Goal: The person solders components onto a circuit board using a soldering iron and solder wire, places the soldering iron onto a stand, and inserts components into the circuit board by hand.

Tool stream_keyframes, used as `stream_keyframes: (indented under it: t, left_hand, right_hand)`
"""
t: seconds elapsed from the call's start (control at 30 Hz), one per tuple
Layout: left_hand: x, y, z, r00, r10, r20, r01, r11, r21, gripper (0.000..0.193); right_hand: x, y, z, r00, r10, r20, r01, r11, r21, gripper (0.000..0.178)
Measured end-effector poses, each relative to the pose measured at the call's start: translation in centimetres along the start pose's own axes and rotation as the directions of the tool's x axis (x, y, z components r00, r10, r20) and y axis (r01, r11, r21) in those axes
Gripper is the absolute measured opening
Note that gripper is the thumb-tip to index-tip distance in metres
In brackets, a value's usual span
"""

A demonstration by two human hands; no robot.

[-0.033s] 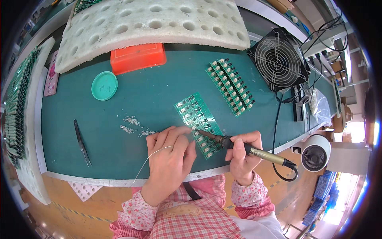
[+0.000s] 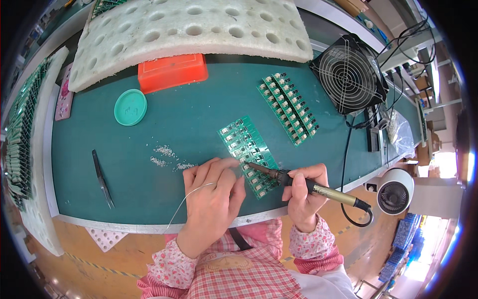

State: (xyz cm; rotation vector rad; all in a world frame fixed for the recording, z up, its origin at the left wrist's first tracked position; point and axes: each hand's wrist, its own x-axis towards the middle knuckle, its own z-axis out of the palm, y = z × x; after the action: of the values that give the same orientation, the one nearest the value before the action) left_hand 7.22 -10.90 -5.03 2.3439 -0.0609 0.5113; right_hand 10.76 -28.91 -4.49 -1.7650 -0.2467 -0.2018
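Observation:
My right hand (image 2: 304,197) grips a soldering iron (image 2: 331,193) with a gold-coloured handle. Its tip reaches the middle left part of a green circuit board panel (image 2: 254,142) lying flat on the bench. Solder wire (image 2: 180,205) runs across the back of my left hand (image 2: 213,192), whose fingers are curled around it beside the panel. The left index fingertip is close to the iron's tip; the wire's end there is too small to make out. Small white and dark components sit in rows on the panel. Left of my left hand lie tiny loose white parts (image 2: 164,150).
Black tweezers (image 2: 102,178) and a round teal lid (image 2: 131,107) lie on the left. At the back are a red box (image 2: 173,73) and white foam (image 2: 191,31) with holes. More populated boards (image 2: 288,108) and a black fan (image 2: 347,74) stand right. The iron's cable hangs nearby.

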Motion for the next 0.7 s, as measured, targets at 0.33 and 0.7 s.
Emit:
stream_keyframes:
  t: [0.33,0.7]
  left_hand:
    - [-0.1,-0.1,0.0,1.000,0.009,0.007,-0.009,1.000,0.010,0.018]
    - [-1.1,0.8,-0.7,0.998,0.022,0.056,-0.021,0.999,-0.032,0.020]
  right_hand:
    - [-0.3,0.3,0.1,0.999,0.029,-0.040,-0.026,0.996,0.086,0.012]
    - [-1.5,0.0,-1.9,0.969,-0.244,-0.028,0.242,0.969,-0.054,0.012]
